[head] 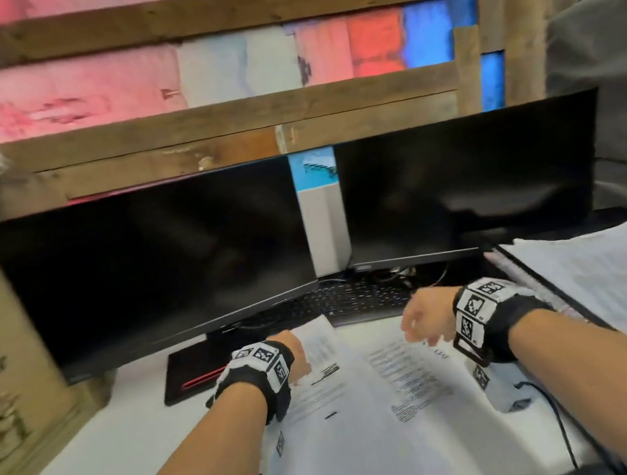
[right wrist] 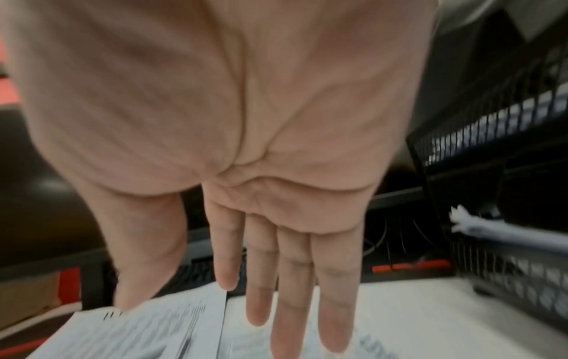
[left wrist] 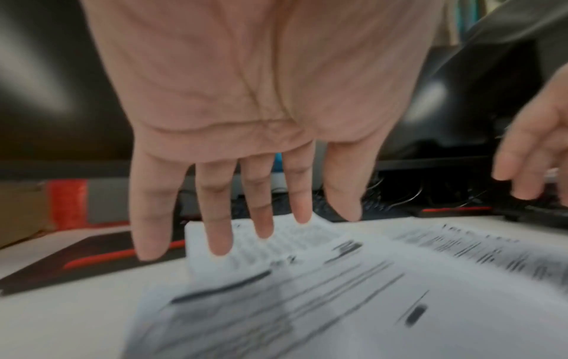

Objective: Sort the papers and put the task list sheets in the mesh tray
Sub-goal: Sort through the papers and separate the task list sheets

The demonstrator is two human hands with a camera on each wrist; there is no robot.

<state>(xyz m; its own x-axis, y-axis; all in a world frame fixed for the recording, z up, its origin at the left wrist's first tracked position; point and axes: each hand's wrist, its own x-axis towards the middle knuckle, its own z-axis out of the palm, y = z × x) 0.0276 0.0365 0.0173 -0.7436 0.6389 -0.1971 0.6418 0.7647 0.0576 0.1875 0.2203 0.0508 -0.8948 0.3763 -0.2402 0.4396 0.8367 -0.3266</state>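
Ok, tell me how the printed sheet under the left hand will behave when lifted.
The printed sheet is probably floppy and light: it is thin, its far edge already curls up. It may slide, lying loose over other papers. The left hand hovers with straight fingers.

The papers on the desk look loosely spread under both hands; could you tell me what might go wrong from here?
1. The printed sheets overlap loosely, so the open left hand may lift two at once and mis-sort them.
2. The mesh tray already holds paper reaching past its edge; adding sheets carelessly could push some out.
3. A cable runs beside the right hand and forearm; a sweep towards the tray could snag it.
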